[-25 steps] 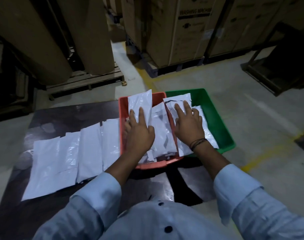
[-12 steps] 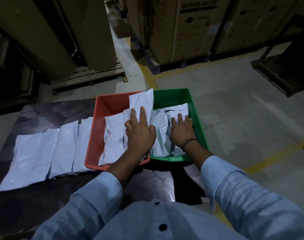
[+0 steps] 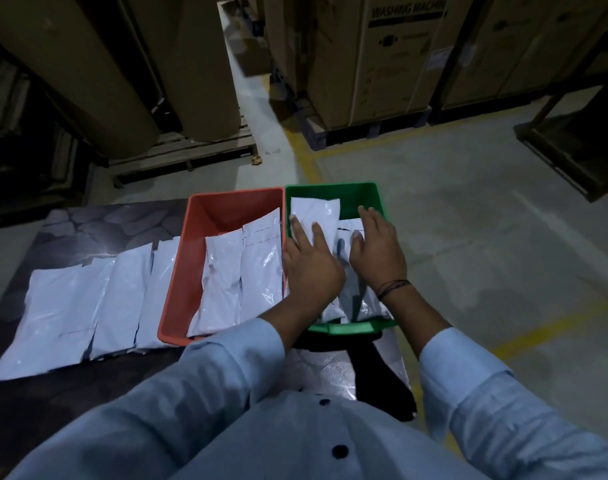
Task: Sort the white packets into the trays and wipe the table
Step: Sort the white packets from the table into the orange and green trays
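left hand (image 3: pixel 313 271) shifted from orange tray (image 3: pixel 178 271) to green tray (image 3: pixel 347 329), beside right hand (image 3: pixel 378 254), both flat-fingered on packets (image 3: pixel 316 213)

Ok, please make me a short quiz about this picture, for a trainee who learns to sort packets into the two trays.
1. True or false: the left hand and the right hand both lie flat on packets in the green tray.
2. How many packets show in the red tray? A: none. B: two. C: five.
3. Fill the gap: the unsorted packets lie on the table, on the ___ side of the red tray.
Key: 1 true; 2 B; 3 left.
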Available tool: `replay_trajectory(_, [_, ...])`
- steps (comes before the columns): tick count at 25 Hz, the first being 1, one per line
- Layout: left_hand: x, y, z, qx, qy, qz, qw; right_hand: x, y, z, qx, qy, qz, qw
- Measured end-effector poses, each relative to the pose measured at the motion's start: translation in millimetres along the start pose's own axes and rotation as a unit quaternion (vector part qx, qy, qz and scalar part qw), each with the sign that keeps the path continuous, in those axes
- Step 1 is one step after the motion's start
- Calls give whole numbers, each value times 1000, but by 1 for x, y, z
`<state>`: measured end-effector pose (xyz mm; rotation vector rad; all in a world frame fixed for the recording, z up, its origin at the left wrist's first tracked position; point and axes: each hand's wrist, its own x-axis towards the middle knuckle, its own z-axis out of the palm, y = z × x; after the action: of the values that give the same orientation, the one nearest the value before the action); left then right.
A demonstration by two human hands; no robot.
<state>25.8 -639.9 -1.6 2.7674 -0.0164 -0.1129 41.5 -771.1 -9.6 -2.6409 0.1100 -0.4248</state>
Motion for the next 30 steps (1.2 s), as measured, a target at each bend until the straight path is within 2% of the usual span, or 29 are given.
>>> replay_trajectory(3, [0,4,30,61,-60,14,996,6,8,-11,4,-4,-12,1000])
replay_trajectory(8, [1,-8,54,196,-145,36,969,-3,24,-9,-17,-31,-18,999])
replay_trajectory(12, [6,-5,54,216,-182,36,959,-9,26,-5,-38,-26,-51,998])
replay_trajectory(15, [7,-6,53,205,-194,34,959,-5,24,-4,-35,-25,-46,998])
replay_trajectory(18, [8,-4,43,192,-155,51,968,-5,20,-3,-36,-30,-55,997])
replay_trajectory(23, [13,-16,2,145,27,115,982,7,2,1,-27,-18,-38,999])
replay_trajectory(30, [17,-109,-55,99,104,17,989,7,-72,20,-19,-12,-60,998])
